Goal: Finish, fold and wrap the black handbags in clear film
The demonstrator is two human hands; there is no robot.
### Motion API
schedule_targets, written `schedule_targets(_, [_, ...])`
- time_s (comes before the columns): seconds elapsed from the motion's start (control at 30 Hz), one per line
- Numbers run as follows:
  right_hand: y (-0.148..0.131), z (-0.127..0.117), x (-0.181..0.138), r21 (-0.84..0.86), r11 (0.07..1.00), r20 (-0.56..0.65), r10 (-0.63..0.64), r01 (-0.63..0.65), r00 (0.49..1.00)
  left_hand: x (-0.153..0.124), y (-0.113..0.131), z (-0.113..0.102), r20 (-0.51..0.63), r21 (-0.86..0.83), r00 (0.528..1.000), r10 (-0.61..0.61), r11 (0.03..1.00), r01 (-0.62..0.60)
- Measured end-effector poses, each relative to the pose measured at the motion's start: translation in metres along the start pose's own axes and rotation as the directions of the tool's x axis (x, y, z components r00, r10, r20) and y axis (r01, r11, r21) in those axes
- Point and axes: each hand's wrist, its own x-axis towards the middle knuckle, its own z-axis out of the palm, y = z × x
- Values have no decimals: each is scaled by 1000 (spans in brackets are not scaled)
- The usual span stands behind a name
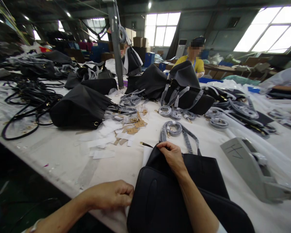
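On the table [65,152], near edge: my right hand [174,159] pinches the black bag [166,197] at top; left hand [117,195] curled alongside, hold unclear.

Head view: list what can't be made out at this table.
In the head view:
Lower end of the soft black leather-look bag: cut off by the bottom edge.
Bare right hand: palm, hidden by its back.
Bare left hand: anything inside its curled fingers, hidden by them.
Flat brown card tags: any print, too small.

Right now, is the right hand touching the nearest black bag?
Touching: the head view shows the right hand on the black bag, at its upper edge.
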Motion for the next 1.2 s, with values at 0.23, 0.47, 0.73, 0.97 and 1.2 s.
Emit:
schedule_targets(0.23, [4, -1, 4, -56, 996, 8, -64, 65, 998, 1, 13, -29, 121, -23, 987, -106, 994, 110])
schedule_targets(0.47, [5, -2, 4, -204, 955, -224, -261, 217, 939, 59, 28, -37, -435, 37, 898, -64, 995, 89])
schedule_targets(0.73, [15, 7, 3, -293, 889, 99, -339, 352, 936, 108, 39, -47, -533, 68, 846, -15, 996, 60])
schedule_targets(0.97, [17, 2, 8, -441, 848, 87, -285, 293, 955, 122, 56, -43, -657, -20, 753, 35, 998, -63])
schedule_targets(1.2, [8, 0, 3, -382, 879, -23, -317, 285, 948, 98, 43, -40, -474, -214, 878, 70, 958, -192])
